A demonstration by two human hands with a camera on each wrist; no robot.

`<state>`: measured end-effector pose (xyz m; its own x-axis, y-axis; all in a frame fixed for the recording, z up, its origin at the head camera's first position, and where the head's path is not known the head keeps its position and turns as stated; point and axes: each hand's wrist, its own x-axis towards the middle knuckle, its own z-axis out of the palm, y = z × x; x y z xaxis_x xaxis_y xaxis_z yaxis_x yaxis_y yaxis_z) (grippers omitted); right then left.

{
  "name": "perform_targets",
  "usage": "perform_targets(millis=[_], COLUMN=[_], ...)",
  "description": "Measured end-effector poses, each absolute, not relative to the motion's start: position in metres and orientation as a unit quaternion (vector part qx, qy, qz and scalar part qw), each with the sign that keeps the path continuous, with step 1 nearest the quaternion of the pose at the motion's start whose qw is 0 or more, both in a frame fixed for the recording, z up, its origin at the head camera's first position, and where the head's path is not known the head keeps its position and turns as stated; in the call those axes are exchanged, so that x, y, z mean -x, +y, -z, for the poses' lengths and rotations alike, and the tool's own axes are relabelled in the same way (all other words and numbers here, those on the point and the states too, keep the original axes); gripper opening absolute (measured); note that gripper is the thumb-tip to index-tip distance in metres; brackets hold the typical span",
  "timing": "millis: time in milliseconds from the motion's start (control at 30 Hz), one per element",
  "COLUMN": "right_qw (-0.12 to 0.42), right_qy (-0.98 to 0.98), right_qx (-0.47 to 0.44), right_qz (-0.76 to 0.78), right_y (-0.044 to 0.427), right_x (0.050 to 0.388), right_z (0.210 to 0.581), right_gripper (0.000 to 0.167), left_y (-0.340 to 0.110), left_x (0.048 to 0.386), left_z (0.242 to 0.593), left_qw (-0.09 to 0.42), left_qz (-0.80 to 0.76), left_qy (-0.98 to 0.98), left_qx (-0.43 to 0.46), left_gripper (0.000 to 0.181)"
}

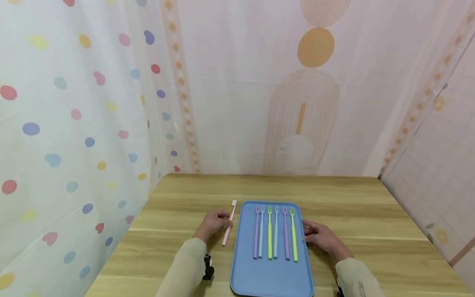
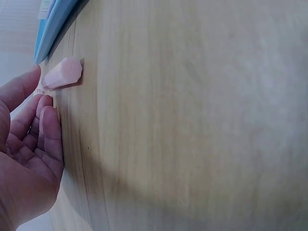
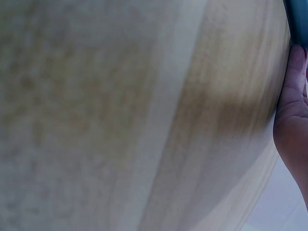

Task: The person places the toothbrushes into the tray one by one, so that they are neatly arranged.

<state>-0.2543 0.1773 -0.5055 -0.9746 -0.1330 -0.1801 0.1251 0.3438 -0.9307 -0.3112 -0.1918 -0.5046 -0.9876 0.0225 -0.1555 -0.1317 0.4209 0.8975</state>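
A pink toothbrush (image 1: 228, 231) with a white head lies on the table just left of the blue tray (image 1: 271, 276). My left hand (image 1: 214, 224) is beside its handle, and in the left wrist view a gap shows between thumb and fingers (image 2: 50, 130). The pink handle end (image 2: 70, 71) points toward that camera. On the tray, several toothbrushes lie side by side, heads away from me: purple (image 1: 256, 235), light blue (image 1: 261, 235) and green (image 1: 269, 235) ones. My right hand (image 1: 323, 238) rests at the tray's right edge, its fingertips partly hidden.
The wooden table (image 1: 352, 206) extends around the tray on all sides. Patterned curtains (image 1: 230, 103) hang behind it and to the left and right. Black straps (image 1: 208, 268) circle my sleeves.
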Motion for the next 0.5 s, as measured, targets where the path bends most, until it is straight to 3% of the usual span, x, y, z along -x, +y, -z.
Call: perform_targets(millis=[500], right_qw=[0.115], right_qy=[0.81], right_qx=[0.0], right_qz=[0.575], right_y=[0.1785], right_x=[0.2531], right_z=[0.5066], right_gripper=[0.059], left_y=[-0.1868], left_x=[0.3071], left_z=[0.5003], left_qw=[0.073], left_qz=[-0.518], left_qy=[0.852], left_qx=[0.016], left_gripper=[0.022])
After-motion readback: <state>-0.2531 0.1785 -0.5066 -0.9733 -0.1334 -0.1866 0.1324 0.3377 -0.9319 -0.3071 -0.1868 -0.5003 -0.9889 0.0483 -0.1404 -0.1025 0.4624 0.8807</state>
